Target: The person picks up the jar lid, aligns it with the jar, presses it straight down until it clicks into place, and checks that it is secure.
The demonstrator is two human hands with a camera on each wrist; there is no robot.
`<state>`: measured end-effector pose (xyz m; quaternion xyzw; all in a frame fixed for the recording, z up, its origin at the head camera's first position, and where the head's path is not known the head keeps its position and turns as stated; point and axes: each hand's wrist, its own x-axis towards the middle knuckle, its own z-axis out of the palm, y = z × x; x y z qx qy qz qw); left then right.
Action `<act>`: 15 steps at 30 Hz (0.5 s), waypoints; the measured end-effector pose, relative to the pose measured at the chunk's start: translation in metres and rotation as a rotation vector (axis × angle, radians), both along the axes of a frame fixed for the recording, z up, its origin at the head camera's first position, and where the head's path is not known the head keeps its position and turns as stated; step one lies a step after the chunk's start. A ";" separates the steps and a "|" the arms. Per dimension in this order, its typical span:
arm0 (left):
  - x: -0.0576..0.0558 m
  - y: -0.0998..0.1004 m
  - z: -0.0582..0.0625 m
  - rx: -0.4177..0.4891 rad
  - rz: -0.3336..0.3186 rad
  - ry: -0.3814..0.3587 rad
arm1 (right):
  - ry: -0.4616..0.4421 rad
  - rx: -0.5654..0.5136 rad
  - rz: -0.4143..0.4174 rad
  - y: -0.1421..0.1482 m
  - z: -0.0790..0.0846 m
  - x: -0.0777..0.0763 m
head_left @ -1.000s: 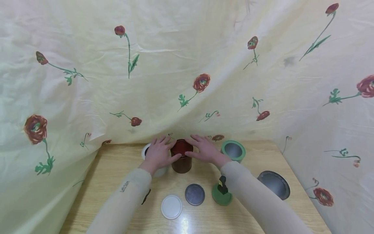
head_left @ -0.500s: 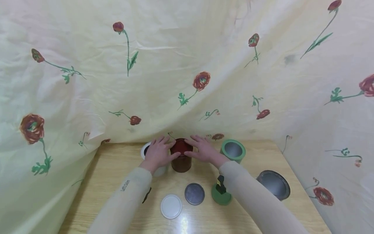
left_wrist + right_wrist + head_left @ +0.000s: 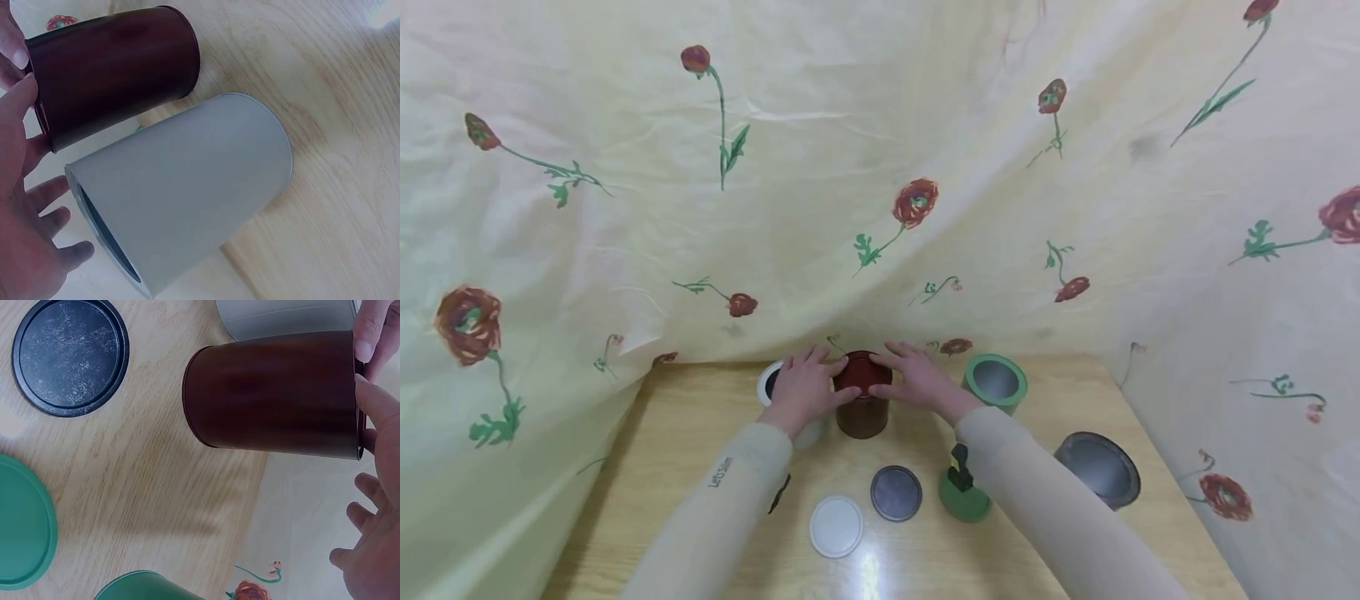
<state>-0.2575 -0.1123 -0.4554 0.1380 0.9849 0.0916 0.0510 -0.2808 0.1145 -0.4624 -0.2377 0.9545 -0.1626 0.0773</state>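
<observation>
A dark red canister [image 3: 862, 418] stands upright at the back of the table, its round red top [image 3: 861, 373] facing up between my hands. My left hand [image 3: 805, 387] has its thumb and index finger at the left side of the rim; the other fingers reach loosely over a white canister [image 3: 181, 187] beside it. From the right, my right hand [image 3: 921, 382] touches the same rim with thumb and index finger, the rest spread apart. The two thumbs come close together at the near edge, as the right wrist view also shows of the red canister [image 3: 275, 397].
An open green canister [image 3: 976, 373] stands to the right, and an open dark canister [image 3: 1097, 468] farther right. Nearer me lie a white lid [image 3: 837, 527], a black lid [image 3: 896, 493] and a green lid [image 3: 964, 502]. Floral cloth [image 3: 820, 250] hangs behind and at the sides.
The head view has shifted slightly, so the scene sits a little higher and farther left. Both hands stay at the red canister's rim.
</observation>
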 end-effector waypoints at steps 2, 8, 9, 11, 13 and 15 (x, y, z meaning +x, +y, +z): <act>0.000 0.000 0.002 -0.006 0.010 0.000 | 0.000 -0.001 -0.007 -0.001 0.000 0.000; 0.001 0.000 0.005 -0.009 0.007 -0.008 | -0.017 -0.010 -0.026 -0.002 -0.001 0.000; 0.002 0.000 0.006 -0.012 0.006 -0.010 | -0.020 -0.012 -0.025 -0.002 -0.001 0.001; 0.002 -0.001 0.005 -0.017 0.001 -0.012 | -0.016 -0.018 -0.016 -0.002 -0.003 0.001; 0.002 -0.001 0.003 -0.015 -0.004 -0.016 | -0.012 -0.024 -0.010 -0.001 -0.004 0.001; 0.002 -0.001 0.002 -0.012 -0.009 -0.015 | -0.001 -0.028 -0.006 0.000 -0.005 0.001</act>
